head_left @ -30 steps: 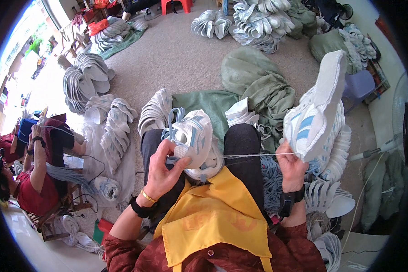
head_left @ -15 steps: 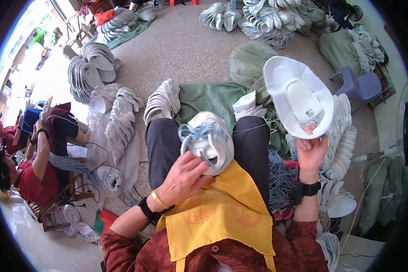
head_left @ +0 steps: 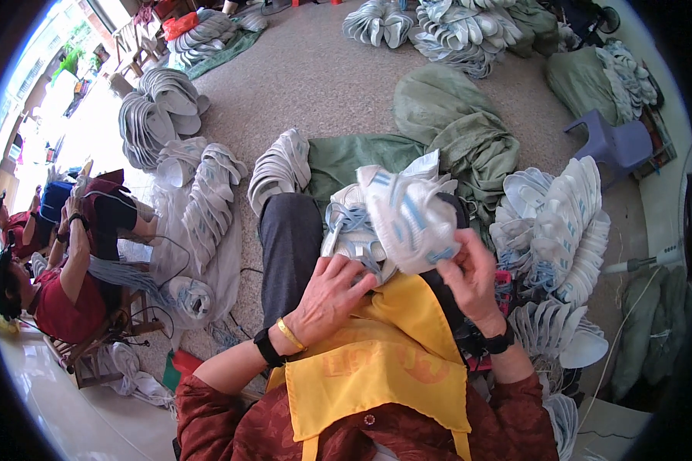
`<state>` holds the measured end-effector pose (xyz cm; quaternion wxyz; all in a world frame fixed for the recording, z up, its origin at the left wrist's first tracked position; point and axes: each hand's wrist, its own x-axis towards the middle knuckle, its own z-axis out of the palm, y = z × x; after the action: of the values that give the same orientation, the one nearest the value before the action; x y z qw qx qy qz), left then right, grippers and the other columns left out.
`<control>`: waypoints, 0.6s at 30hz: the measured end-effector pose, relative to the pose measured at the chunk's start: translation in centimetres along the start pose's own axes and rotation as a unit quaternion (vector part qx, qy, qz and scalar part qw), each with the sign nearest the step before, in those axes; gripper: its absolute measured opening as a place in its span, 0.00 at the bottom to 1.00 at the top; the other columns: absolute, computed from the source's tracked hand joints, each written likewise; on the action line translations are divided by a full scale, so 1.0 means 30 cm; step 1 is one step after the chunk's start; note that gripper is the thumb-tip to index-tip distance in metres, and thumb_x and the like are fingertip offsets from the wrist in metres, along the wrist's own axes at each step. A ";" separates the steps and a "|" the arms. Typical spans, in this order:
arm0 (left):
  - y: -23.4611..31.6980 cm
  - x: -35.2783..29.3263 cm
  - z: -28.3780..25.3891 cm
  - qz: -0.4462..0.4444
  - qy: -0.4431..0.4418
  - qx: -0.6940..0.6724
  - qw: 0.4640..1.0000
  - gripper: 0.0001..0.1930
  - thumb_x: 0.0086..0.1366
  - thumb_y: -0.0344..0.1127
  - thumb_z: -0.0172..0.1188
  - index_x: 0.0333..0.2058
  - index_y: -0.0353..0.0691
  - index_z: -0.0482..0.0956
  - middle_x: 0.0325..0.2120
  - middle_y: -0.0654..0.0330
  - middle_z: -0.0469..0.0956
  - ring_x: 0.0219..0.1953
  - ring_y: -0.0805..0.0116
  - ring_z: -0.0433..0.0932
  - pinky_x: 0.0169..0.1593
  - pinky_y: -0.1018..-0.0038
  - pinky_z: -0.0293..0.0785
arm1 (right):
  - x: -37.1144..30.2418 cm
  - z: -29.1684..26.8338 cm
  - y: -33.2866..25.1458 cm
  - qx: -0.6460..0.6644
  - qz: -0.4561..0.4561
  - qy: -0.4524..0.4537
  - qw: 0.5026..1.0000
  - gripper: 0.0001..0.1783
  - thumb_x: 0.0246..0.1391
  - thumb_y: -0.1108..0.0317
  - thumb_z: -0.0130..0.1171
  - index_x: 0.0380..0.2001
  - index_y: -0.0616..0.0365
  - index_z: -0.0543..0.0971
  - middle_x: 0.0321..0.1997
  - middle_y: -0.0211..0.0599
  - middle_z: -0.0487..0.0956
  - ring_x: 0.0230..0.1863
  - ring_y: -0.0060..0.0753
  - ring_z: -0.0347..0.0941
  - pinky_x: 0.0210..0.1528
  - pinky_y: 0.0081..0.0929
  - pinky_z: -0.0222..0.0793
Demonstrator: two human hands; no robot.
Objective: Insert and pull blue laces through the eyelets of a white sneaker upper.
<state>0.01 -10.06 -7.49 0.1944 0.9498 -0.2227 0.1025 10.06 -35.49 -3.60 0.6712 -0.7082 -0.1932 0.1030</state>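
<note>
On my lap, over the yellow apron [head_left: 361, 369], sits a white shoe upper with blue laces [head_left: 349, 223]. The fingers of my left hand [head_left: 334, 292] are curled on the edge of its opening. In front of it, partly covering it, is a second white shoe upper with blue stripes [head_left: 411, 219], its outer side facing up. My right hand [head_left: 475, 276] grips that one at its near end, between thumb and fingers. Where the two uppers meet, one hides the other, so I cannot tell whether they touch.
Stacked white uppers stand by my left knee [head_left: 279, 170] and at my right [head_left: 561, 230]. Green sacks [head_left: 457, 123] lie ahead. A purple stool [head_left: 609, 144] stands far right. Two people in red [head_left: 65, 284] work at the left, near more stacks [head_left: 207, 196].
My right hand has brought the striped upper from the upper right down to my lap, turning its outside up. My left hand stays on the laced upper.
</note>
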 end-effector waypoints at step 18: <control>-0.063 0.012 -0.066 -0.183 0.185 -0.194 0.946 0.15 0.60 0.24 0.65 0.46 0.35 0.74 0.52 0.51 0.76 0.48 0.52 0.74 0.49 0.66 0.74 | -0.017 0.178 0.030 -0.274 -0.240 -0.175 0.915 0.21 0.52 0.69 0.73 0.47 0.58 0.76 0.45 0.41 0.79 0.32 0.44 0.81 0.35 0.35 0.79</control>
<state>0.98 -7.82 -6.21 0.4276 0.8827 -0.0205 0.1937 7.55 -30.86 -4.95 0.4109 -0.7670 -0.4928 0.0044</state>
